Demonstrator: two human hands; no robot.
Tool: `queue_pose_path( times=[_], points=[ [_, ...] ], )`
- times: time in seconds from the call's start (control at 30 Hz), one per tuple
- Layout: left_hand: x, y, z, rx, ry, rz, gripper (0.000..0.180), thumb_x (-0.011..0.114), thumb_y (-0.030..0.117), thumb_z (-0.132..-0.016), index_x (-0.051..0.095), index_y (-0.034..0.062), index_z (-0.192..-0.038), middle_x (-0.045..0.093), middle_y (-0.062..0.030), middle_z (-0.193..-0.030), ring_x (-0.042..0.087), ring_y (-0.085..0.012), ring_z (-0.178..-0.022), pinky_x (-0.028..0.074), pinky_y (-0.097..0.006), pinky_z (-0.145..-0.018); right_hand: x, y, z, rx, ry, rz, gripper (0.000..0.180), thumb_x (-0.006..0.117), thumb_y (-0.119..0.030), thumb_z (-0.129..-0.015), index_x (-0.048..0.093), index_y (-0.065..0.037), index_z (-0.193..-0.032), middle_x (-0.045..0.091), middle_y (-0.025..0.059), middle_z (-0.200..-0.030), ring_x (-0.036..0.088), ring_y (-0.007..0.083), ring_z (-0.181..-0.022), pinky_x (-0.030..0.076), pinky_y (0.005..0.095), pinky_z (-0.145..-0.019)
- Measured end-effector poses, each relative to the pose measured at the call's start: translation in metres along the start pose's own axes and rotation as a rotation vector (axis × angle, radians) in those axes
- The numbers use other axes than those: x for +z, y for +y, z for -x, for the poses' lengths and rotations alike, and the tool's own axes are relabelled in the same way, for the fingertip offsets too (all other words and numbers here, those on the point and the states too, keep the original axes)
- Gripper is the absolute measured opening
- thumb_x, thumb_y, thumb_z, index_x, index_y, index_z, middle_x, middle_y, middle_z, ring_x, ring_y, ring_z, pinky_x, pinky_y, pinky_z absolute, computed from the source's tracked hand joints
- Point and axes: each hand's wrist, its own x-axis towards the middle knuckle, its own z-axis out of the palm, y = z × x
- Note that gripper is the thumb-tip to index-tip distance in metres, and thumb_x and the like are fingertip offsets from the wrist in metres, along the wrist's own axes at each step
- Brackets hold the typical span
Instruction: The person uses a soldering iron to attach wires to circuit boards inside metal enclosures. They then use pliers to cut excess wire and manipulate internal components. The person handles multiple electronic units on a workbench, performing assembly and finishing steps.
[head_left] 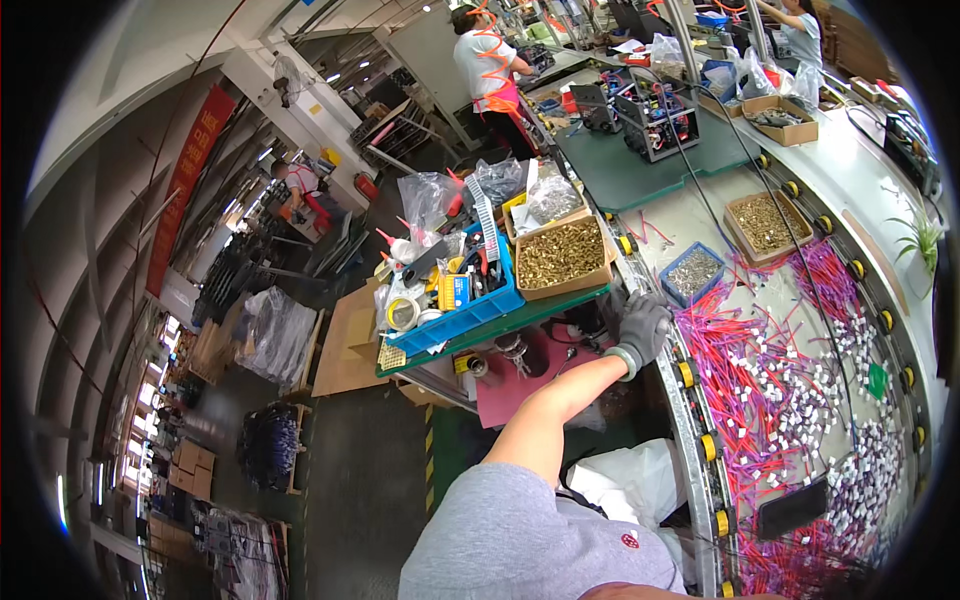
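My left hand, in a grey glove, reaches forward to the metal rail along the near side of the roller line. Its fingers are bent over the rail; their tips are partly hidden. Just beyond the hand lies a small blue tray of small silvery parts. To its left stands a cardboard box full of brass-coloured fittings. Red and purple wires with white connectors spread over the line to its right. My right hand is not in view.
A blue crate of bottles, tape and tools stands on a green shelf at the left. Another box of brass parts sits on the line. A black phone-like slab lies on the wires. Open machine units and co-workers are farther off.
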Motion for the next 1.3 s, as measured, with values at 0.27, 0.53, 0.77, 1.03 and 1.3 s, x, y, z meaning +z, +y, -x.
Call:
queue_pose_path(
  times=[0.27,0.53,0.77,1.03,1.3],
  points=[
    [0.023,-0.018,0.006,-0.109,0.003,0.214,0.023,0.056,0.012,-0.078,0.069,0.0113,-0.097,0.064,-0.0127,-0.109,0.056,-0.0315,-0.111,0.036,-0.045,-0.106,-0.066,0.124,0.023,0.283,0.126,0.266,0.031,0.064,-0.023,-0.084,0.067,-0.01,-0.112,0.069,0.0191,-0.102,0.068,0.0354,-0.088,0.052,0.0462,-0.07],
    [0.021,-0.042,0.025,-0.136,-0.042,0.233,0.021,0.061,0.019,-0.089,0.071,0.0032,-0.098,0.069,-0.0139,-0.098,0.064,-0.0312,-0.097,0.05,-0.043,-0.09,-0.11,0.087,0.118,0.33,0.229,0.617,0.018,0.062,-0.023,-0.084,0.07,-0.008,-0.088,0.067,0.024,-0.086,0.066,0.0451,-0.08,0.052,0.0518,-0.065],
    [0.042,-0.068,0.015,-0.093,-0.04,0.318,0.036,0.045,0.025,-0.099,0.069,-0.0024,-0.099,0.069,-0.0178,-0.102,0.062,-0.0339,-0.099,0.047,-0.046,-0.098,-0.051,-0.116,0.128,-0.072,-0.018,0.46,0.011,0.062,-0.01,-0.081,0.068,-0.011,-0.09,0.068,0.0107,-0.08,0.068,0.0282,-0.068,0.052,0.0433,-0.056],
    [0.005,-0.023,-0.009,0.098,-0.227,0.032,0.041,0.046,0.032,-0.097,0.065,0.0008,-0.115,0.064,-0.0188,-0.12,0.055,-0.0385,-0.115,0.042,-0.048,-0.102,-0.08,-0.224,0.196,-0.262,-0.695,-0.511,0.037,0.061,-0.022,-0.087,0.059,-0.008,-0.122,0.069,0.017,-0.1,0.067,0.0351,-0.094,0.051,0.0445,-0.086],
    [0.003,0.066,-0.026,-0.013,-0.462,0.599,0.043,0.065,0.013,-0.085,0.057,-0.003,-0.124,0.061,-0.0182,-0.124,0.06,-0.0325,-0.109,0.047,-0.042,-0.098,-0.082,-0.173,0.209,0.32,-0.057,-0.694,0.032,0.072,-0.009,-0.082,0.065,-0.003,-0.112,0.067,0.0097,-0.09,0.065,0.0203,-0.083,0.052,0.0336,-0.077]
  ],
)
